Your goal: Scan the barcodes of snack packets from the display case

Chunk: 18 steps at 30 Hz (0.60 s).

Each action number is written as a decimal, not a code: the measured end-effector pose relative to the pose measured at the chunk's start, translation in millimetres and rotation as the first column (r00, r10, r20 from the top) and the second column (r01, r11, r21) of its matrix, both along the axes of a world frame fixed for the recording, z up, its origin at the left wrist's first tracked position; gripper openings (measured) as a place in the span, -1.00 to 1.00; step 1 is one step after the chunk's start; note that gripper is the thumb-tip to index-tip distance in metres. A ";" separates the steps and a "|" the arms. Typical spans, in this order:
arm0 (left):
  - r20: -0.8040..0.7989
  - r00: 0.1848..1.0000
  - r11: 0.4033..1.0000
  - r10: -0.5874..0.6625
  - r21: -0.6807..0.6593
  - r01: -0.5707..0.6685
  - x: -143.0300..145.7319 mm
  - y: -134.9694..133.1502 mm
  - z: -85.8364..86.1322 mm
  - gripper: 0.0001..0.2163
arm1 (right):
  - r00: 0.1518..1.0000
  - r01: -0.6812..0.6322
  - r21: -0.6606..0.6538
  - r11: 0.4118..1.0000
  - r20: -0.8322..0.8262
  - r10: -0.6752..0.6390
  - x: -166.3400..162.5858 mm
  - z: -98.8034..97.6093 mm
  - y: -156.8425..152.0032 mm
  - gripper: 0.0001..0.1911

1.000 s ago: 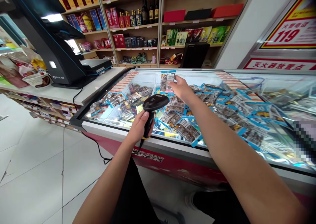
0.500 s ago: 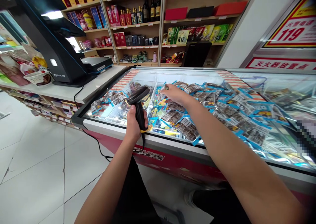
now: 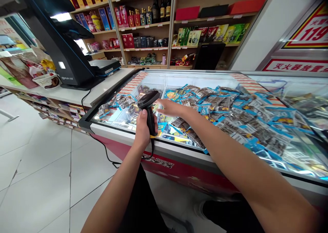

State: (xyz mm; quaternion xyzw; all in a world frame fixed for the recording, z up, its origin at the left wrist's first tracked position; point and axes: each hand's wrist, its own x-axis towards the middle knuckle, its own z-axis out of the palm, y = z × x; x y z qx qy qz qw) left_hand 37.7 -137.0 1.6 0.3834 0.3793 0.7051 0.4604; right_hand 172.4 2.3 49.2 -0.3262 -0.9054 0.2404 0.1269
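Observation:
My left hand [image 3: 142, 130] grips the handle of a black barcode scanner [image 3: 149, 106], held upright over the near edge of a glass-topped chest freezer [image 3: 179, 150]. A black cable hangs from the scanner down to the floor. My right hand [image 3: 171, 107] reaches leftward over the freezer lid, just right of the scanner head, fingers stretched out and holding nothing. It hovers by yellow and blue snack packets [image 3: 169, 118]. A large spread of blue-edged packets with dark contents [image 3: 230, 113] covers the lid to the right.
A white counter [image 3: 77, 94] at left carries a black point-of-sale terminal [image 3: 64, 60] and a bowl. Wooden shelves [image 3: 153, 24] of boxes and bottles stand behind. A black monitor [image 3: 208, 56] sits beyond the freezer. White tiled floor [image 3: 38, 178] lies at lower left.
My right hand brought the packet it held up down onto the pile, let it go, and slid left with fingers extended. The scanner tilted from level to upright and shifted slightly left.

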 end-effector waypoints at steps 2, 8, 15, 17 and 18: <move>-0.018 1.000 1.000 -0.003 -0.012 0.002 -0.6 0.0 -0.4 -0.38 | 0.999 -0.023 -0.011 1.000 -0.024 0.023 -3.3 -1.1 0.2 -0.41; -0.035 0.999 0.999 -0.026 -0.044 0.024 -0.8 1.0 -1.3 -0.38 | 0.932 0.362 0.111 0.926 -0.066 -0.356 47.7 -5.7 52.0 -0.38; -0.029 0.999 0.998 -0.046 -0.055 0.044 -0.2 -0.2 -0.3 -0.37 | 0.670 0.740 0.022 0.672 0.056 -0.740 107.7 -3.5 85.9 -0.35; -0.028 0.999 0.998 -0.047 -0.052 0.045 -0.1 -0.2 0.7 -0.36 | 0.681 0.728 0.004 0.686 0.118 -0.723 102.8 -1.7 79.9 -0.32; -0.032 0.998 0.998 -0.048 -0.051 0.046 -0.1 -0.2 1.4 -0.35 | 0.692 0.717 0.001 0.697 0.122 -0.712 98.8 -1.3 76.7 -0.29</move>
